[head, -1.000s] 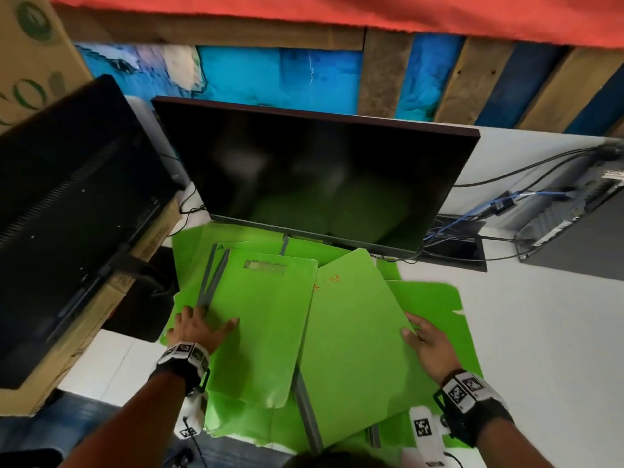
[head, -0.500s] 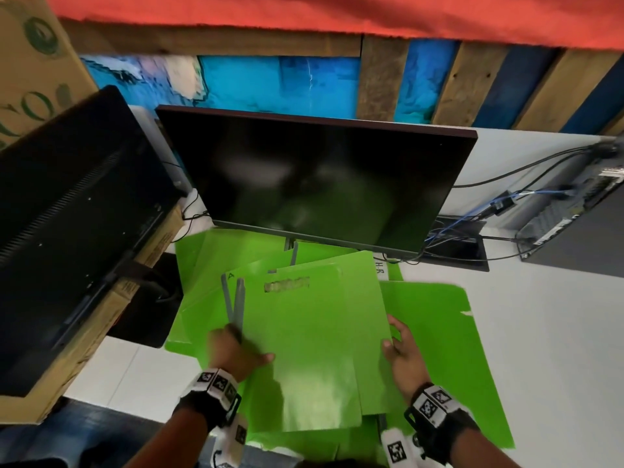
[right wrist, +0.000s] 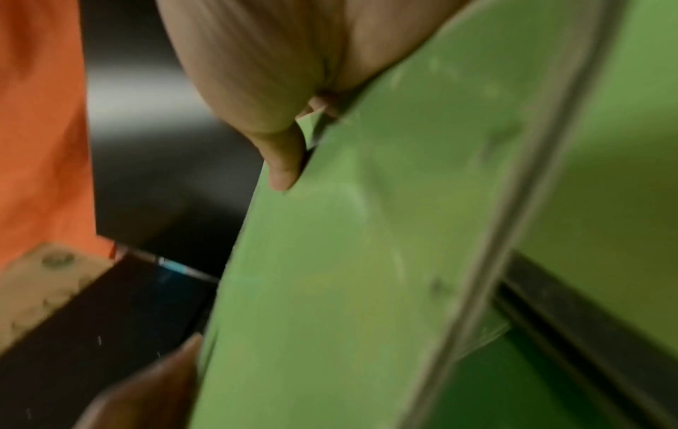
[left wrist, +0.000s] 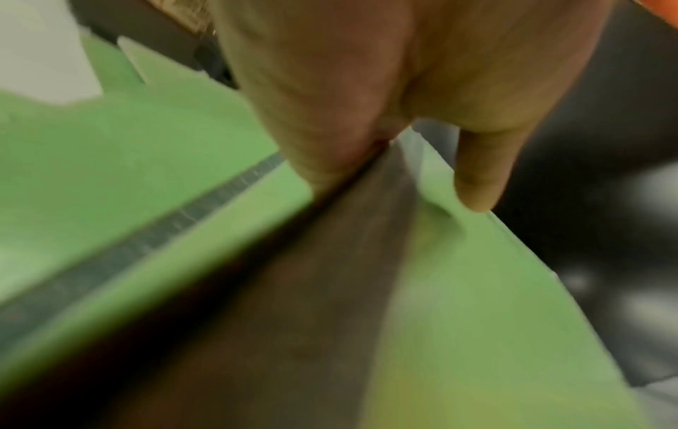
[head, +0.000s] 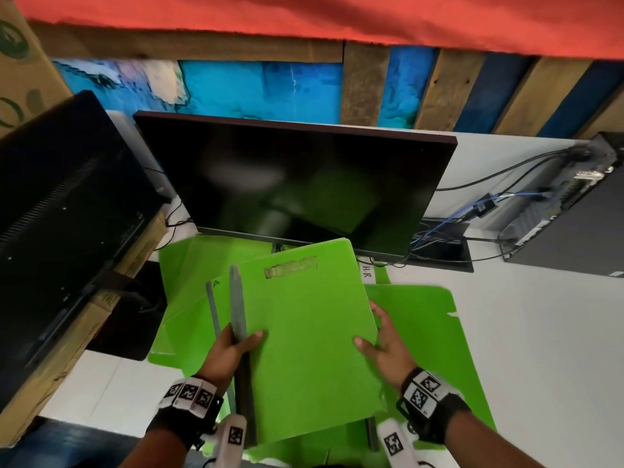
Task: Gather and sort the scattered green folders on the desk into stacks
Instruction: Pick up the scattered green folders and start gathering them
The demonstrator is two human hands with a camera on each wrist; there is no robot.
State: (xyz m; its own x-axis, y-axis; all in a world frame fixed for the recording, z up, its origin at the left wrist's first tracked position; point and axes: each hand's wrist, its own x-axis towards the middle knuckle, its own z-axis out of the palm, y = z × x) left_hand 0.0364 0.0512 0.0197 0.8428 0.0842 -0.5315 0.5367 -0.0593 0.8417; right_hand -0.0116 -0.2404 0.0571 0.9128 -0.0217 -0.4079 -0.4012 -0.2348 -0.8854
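So right now we've got the top green folder point(head: 310, 339) held up between both hands, lifted off the mess and tilted a bit, its long axis running away from us toward the monitor point(head: 297, 184). Our left hand point(head: 229, 352) is clamped on the left long edge, right at the dark grey spine strip point(head: 238, 312), thumb on top of the cover and fingers underneath; the left wrist view shows the thumb pressing down right beside that strip. Our right hand point(head: 381, 346) is on the opposite long edge, thumb over the cover and fingers reaching along and under the edge, so it's pinching too, just looser looking. The two hands are well apart, one per side, with the folder spanning the gap. The thing that matters for what comes next, we reckon, is that the rest of the loose green folders point(head: 189, 298) are fanned out directly below and to both sides on the white bench point(head: 540, 332), with a big one point(head: 422, 332) sticking out to the right, nearer our right hand. The left pile sits closer to our left hand, so squaring the held one onto either side probably means swinging it sideways without rotating it.
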